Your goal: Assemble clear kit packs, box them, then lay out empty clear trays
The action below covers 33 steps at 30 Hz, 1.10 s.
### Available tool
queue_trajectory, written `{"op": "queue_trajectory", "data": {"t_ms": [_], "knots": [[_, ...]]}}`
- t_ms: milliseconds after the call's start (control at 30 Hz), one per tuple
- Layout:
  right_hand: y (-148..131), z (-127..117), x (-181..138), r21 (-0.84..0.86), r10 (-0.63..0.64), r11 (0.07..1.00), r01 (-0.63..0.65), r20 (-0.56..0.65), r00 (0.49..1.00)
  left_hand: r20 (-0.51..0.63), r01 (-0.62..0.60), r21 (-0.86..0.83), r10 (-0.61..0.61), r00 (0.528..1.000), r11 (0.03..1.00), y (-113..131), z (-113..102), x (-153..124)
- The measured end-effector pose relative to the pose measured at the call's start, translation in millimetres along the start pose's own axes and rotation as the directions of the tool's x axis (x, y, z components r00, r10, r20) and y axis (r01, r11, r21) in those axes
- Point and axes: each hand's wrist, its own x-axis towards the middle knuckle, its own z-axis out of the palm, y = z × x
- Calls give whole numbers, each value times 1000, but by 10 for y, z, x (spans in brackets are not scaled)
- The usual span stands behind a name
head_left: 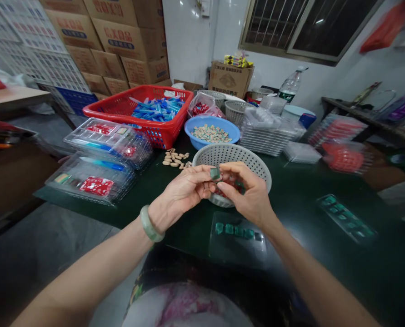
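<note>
My left hand (pixel 185 190) and my right hand (pixel 248 193) meet in front of me, both pinching one small green square piece (pixel 215 173). The left wrist wears a pale green bangle (pixel 149 225). Just behind the hands stands a grey perforated basket (pixel 234 156) with red wrapped pieces inside. Below the hands lies a clear plastic tray (pixel 236 236) with a row of several green pieces (pixel 234 230) in its pockets.
A blue bowl (pixel 212 131) of small pieces, a red basket (pixel 147 111) with blue sticks, loose peanuts (pixel 175 158), filled clear trays (pixel 100 159) at left, stacked clear trays (pixel 268 131) behind, another tray of green pieces (pixel 347 220) at right. Cardboard boxes (pixel 120 41) line the back wall.
</note>
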Motion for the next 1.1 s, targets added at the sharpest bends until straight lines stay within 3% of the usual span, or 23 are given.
{"op": "queue_trajectory", "data": {"t_ms": [300,533,633,767,867,1000,1100], "knots": [[-214,-297,-456,-128,-1,992,0,-2,1000,58,111,113,-118,991,987,-351,314,-224],[-374,-706,-811,-154,191,964,-216,-162,968,224,164,208,-211,951,964,-464,578,-190],[-206,-861,-1030,-238,280,922,-306,-139,950,199,43,335,-115,973,941,-534,549,-238],[204,-911,-1316,-392,352,861,-325,-5,936,138,-103,646,16,990,756,-758,326,-458],[412,-856,-1442,-482,379,824,-299,75,922,197,-200,808,66,978,554,-997,91,-662],[477,-778,-1474,-530,384,804,-269,118,916,425,-470,848,215,879,245,-1235,-150,-813],[475,-745,-1456,-538,369,808,-242,142,918,512,-541,834,216,832,108,-1297,-224,-823]]}}
